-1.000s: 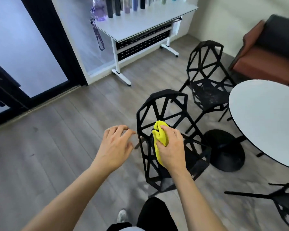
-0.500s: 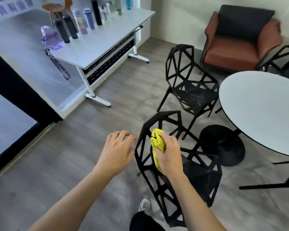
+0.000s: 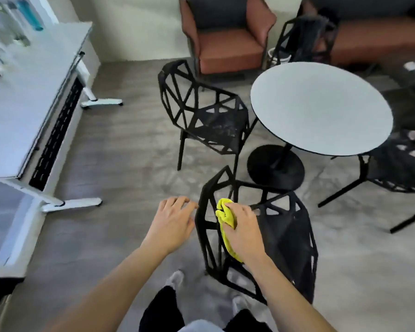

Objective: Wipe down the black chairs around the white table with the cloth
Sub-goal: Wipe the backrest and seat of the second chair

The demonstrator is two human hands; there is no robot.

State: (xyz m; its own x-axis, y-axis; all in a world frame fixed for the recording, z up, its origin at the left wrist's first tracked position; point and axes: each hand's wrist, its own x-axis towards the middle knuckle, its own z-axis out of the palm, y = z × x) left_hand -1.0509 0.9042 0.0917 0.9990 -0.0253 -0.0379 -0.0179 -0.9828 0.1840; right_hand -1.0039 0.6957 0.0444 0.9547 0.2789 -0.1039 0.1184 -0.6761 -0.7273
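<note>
My right hand (image 3: 243, 234) grips a bunched yellow cloth (image 3: 224, 215) and presses it against the latticed back of the nearest black chair (image 3: 283, 236), just below me. My left hand (image 3: 171, 224) hovers with loosely curved fingers beside the chair's left edge, holding nothing. A second black chair (image 3: 209, 118) stands farther off, facing the round white table (image 3: 321, 109). A third black chair (image 3: 398, 168) sits at the right, partly under the table, and another (image 3: 304, 37) stands behind it.
A long white desk (image 3: 27, 92) with bottles runs along the left. A rust-coloured armchair (image 3: 225, 37) and a sofa (image 3: 379, 37) line the far wall. The table's black round base (image 3: 276, 167) rests on the grey wood floor. My feet show at the bottom.
My view has swung to the right, bringing the whole table and the armchair into sight. My right hand with the cloth stays on the chair back; my left hand stays close beside it.
</note>
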